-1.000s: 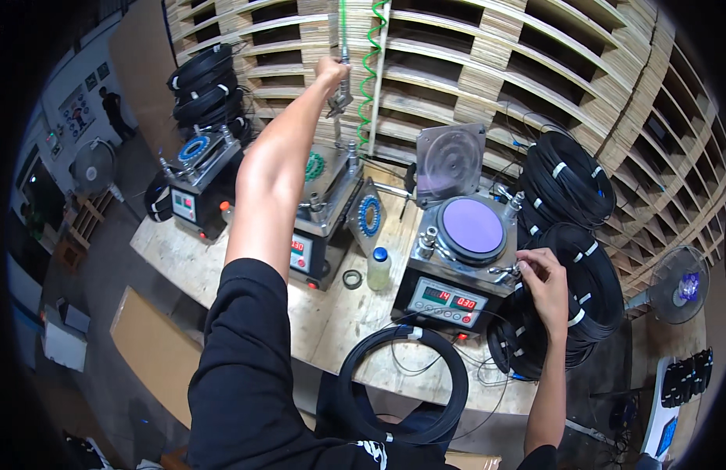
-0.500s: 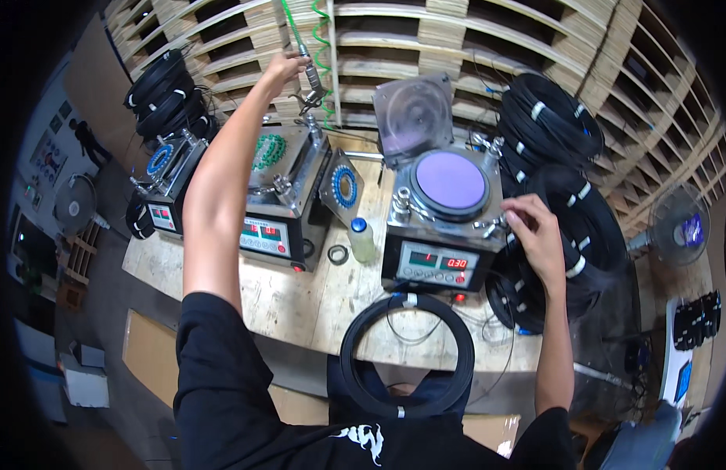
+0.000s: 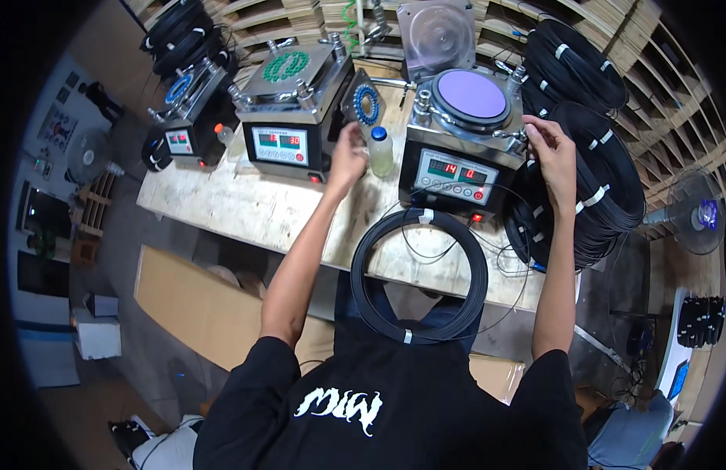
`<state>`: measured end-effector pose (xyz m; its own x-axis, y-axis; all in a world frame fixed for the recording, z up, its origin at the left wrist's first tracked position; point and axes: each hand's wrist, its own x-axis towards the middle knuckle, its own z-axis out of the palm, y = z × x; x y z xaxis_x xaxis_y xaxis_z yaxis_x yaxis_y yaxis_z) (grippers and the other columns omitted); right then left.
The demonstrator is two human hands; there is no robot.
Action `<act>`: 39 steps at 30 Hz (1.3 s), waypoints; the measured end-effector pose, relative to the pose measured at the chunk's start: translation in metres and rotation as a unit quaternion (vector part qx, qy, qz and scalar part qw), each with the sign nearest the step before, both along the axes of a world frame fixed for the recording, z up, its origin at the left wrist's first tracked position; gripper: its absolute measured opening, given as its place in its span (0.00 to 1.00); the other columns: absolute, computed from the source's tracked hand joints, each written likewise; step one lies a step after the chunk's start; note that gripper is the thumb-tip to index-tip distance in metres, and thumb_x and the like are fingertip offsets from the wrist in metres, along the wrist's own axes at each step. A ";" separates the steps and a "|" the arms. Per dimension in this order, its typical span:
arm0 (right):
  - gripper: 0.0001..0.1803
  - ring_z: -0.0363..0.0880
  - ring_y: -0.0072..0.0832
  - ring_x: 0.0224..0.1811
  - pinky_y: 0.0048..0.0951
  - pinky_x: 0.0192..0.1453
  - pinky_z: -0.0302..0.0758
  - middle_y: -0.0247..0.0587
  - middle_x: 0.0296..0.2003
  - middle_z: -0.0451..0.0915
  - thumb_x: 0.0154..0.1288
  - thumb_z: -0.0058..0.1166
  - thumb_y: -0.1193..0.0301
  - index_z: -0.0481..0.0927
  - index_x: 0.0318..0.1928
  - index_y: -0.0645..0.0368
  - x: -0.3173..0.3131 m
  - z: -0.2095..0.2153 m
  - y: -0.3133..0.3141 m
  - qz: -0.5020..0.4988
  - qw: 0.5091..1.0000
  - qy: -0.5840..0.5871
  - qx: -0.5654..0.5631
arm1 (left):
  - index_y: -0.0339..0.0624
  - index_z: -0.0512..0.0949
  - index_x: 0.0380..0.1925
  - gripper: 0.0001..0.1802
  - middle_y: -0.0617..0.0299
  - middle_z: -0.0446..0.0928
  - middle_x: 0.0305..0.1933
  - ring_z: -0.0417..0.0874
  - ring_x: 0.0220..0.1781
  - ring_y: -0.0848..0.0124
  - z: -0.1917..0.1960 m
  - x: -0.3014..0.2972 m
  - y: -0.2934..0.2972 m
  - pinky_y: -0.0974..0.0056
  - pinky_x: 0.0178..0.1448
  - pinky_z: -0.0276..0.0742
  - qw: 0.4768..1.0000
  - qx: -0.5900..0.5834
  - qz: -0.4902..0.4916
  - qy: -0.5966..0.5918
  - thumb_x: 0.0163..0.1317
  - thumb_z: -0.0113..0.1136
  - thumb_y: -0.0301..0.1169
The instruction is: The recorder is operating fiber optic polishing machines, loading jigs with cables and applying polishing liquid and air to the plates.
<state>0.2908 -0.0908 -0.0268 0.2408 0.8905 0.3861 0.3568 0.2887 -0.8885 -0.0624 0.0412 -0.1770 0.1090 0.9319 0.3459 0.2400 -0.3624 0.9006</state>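
Note:
My right hand (image 3: 552, 153) is at the right front corner of a polishing machine (image 3: 449, 178), its thumb and fingers pinched together. What they pinch, if anything, is too small to make out. On top of this machine lies a round purple pad (image 3: 472, 95), with a clear lid (image 3: 437, 41) raised behind it. My left hand (image 3: 348, 159), smeared by motion, is just left of a blue-capped bottle (image 3: 381, 153); its fingers cannot be read. A coil of black cable (image 3: 360, 270) rests between the table edge and my lap.
A second machine (image 3: 278, 141) with a green ring of parts stands left, a third (image 3: 184, 137) beyond it. A round holder with blue parts (image 3: 364, 104) leans beside the second. Black cable coils (image 3: 606, 180) pile up at the right, and wooden pallets (image 3: 653, 47) stand behind.
My left hand has let go of the air gun on the green hose and come down toward the bottle. The right hand stays at the machine's corner. The view has tilted downward.

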 end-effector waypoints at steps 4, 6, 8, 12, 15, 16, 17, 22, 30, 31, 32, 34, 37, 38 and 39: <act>0.13 0.69 0.12 0.29 0.17 0.32 0.67 0.29 0.35 0.77 0.71 0.58 0.70 0.84 0.50 0.65 -0.004 -0.004 0.003 0.012 0.999 0.036 -0.004 | 0.40 0.66 0.66 0.44 0.49 0.76 0.61 0.76 0.60 0.52 -0.043 -0.006 -0.003 0.55 0.66 0.68 0.983 -0.058 -0.002 0.177 0.46 0.72 0.30; 0.13 0.69 0.12 0.29 0.17 0.32 0.67 0.29 0.35 0.77 0.71 0.58 0.70 0.84 0.50 0.64 -0.005 -0.004 0.003 0.016 0.999 0.040 -0.002 | 0.37 0.72 0.61 0.39 0.46 0.80 0.52 0.80 0.50 0.60 -0.046 -0.006 -0.001 0.57 0.57 0.76 0.968 -0.024 0.020 0.247 0.48 0.76 0.35; 0.13 0.69 0.12 0.29 0.17 0.32 0.66 0.29 0.34 0.77 0.70 0.58 0.69 0.84 0.50 0.64 -0.002 -0.003 0.001 0.006 0.999 0.029 0.012 | 0.35 0.74 0.57 0.36 0.45 0.81 0.50 0.81 0.50 0.59 -0.046 0.001 0.001 0.56 0.54 0.76 0.973 -0.052 0.024 0.222 0.48 0.76 0.36; 0.12 0.72 0.13 0.27 0.18 0.30 0.68 0.28 0.33 0.77 0.70 0.58 0.69 0.84 0.49 0.62 0.001 -0.012 0.002 0.015 0.999 0.047 0.013 | 0.33 0.73 0.50 0.30 0.45 0.80 0.47 0.81 0.51 0.59 -0.031 0.005 -0.001 0.58 0.55 0.75 0.995 0.000 0.043 0.085 0.52 0.75 0.37; 0.10 0.72 0.12 0.28 0.17 0.30 0.68 0.28 0.33 0.76 0.71 0.58 0.70 0.85 0.47 0.61 0.006 -0.021 0.001 0.007 0.997 0.068 0.018 | 0.34 0.72 0.54 0.30 0.47 0.79 0.48 0.80 0.53 0.60 0.061 0.016 -0.021 0.59 0.57 0.75 0.998 0.023 -0.044 -0.042 0.55 0.73 0.34; 0.10 0.72 0.12 0.29 0.16 0.31 0.68 0.28 0.33 0.76 0.71 0.58 0.71 0.85 0.47 0.61 0.001 -0.019 0.001 0.009 0.997 0.072 0.027 | 0.35 0.73 0.56 0.31 0.47 0.78 0.49 0.80 0.52 0.59 0.095 0.014 -0.022 0.59 0.57 0.75 0.995 0.100 -0.026 0.013 0.54 0.74 0.34; 0.10 0.72 0.12 0.29 0.16 0.31 0.68 0.28 0.33 0.76 0.71 0.58 0.71 0.85 0.47 0.61 -0.001 -0.016 0.000 0.011 0.996 0.075 0.036 | 0.36 0.74 0.58 0.33 0.46 0.77 0.50 0.80 0.52 0.58 0.127 0.014 -0.021 0.58 0.57 0.76 0.982 0.176 -0.009 0.066 0.52 0.74 0.34; 0.13 0.69 0.12 0.28 0.16 0.30 0.66 0.28 0.32 0.76 0.71 0.58 0.67 0.84 0.49 0.61 0.000 -0.016 0.004 0.029 0.994 0.104 0.018 | 0.45 0.76 0.60 0.31 0.52 0.77 0.57 0.79 0.55 0.52 0.252 0.036 -0.013 0.55 0.62 0.74 0.851 0.330 -0.133 0.387 0.53 0.69 0.25; 0.13 0.68 0.12 0.29 0.17 0.32 0.66 0.27 0.31 0.75 0.71 0.58 0.67 0.84 0.50 0.61 -0.003 -0.017 0.003 0.023 0.995 0.087 0.036 | 0.54 0.78 0.59 0.31 0.62 0.79 0.56 0.76 0.61 0.63 0.280 0.116 0.016 0.59 0.71 0.67 0.566 0.511 -0.123 0.635 0.52 0.66 0.23; 0.13 0.67 0.10 0.28 0.16 0.31 0.65 0.24 0.28 0.75 0.72 0.57 0.67 0.83 0.50 0.60 -0.003 -0.018 0.003 0.020 0.996 0.073 0.041 | 0.54 0.81 0.50 0.22 0.63 0.81 0.51 0.77 0.59 0.63 0.280 0.126 0.015 0.58 0.70 0.68 0.529 0.541 -0.133 0.640 0.53 0.65 0.25; 0.13 0.67 0.10 0.28 0.16 0.31 0.65 0.24 0.28 0.75 0.72 0.57 0.67 0.83 0.50 0.60 0.000 -0.019 0.002 0.016 0.997 0.069 0.042 | 0.53 0.84 0.42 0.14 0.64 0.82 0.46 0.79 0.57 0.62 0.279 0.140 0.015 0.57 0.69 0.69 0.492 0.572 -0.143 0.640 0.55 0.64 0.27; 0.13 0.67 0.10 0.28 0.16 0.31 0.65 0.24 0.29 0.75 0.72 0.57 0.67 0.83 0.50 0.61 -0.001 -0.021 0.003 0.014 0.997 0.063 0.040 | 0.52 0.86 0.26 0.04 0.66 0.85 0.35 0.82 0.52 0.63 0.275 0.160 0.021 0.58 0.66 0.70 0.447 0.643 -0.147 0.604 0.55 0.64 0.31; 0.13 0.66 0.10 0.28 0.16 0.31 0.65 0.24 0.29 0.75 0.72 0.57 0.67 0.83 0.50 0.61 0.000 -0.024 0.003 0.006 0.997 0.061 0.048 | 0.49 0.86 0.30 0.05 0.65 0.84 0.38 0.81 0.53 0.65 0.288 0.194 0.004 0.59 0.67 0.69 0.400 0.591 -0.163 0.681 0.51 0.66 0.31; 0.12 0.66 0.13 0.29 0.19 0.33 0.64 0.31 0.34 0.77 0.70 0.57 0.70 0.84 0.49 0.63 -0.004 -0.020 0.003 0.010 0.995 0.090 0.033 | 0.47 0.86 0.24 0.03 0.64 0.85 0.35 0.82 0.52 0.64 0.289 0.197 0.008 0.60 0.64 0.71 0.417 0.602 -0.162 0.661 0.51 0.65 0.31; 0.12 0.66 0.13 0.29 0.19 0.33 0.64 0.31 0.34 0.77 0.70 0.57 0.70 0.84 0.49 0.63 -0.004 -0.019 0.004 0.008 0.995 0.089 0.033 | 0.47 0.86 0.24 0.03 0.64 0.85 0.35 0.82 0.52 0.64 0.287 0.203 0.016 0.60 0.64 0.71 0.417 0.604 -0.162 0.660 0.51 0.65 0.31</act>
<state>0.2867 -0.0871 -0.0461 0.2964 0.8693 0.3957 0.1895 0.3525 -0.9164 0.1402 0.0568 0.1099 0.9995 0.0274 -0.0186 0.0002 -0.5669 -0.8238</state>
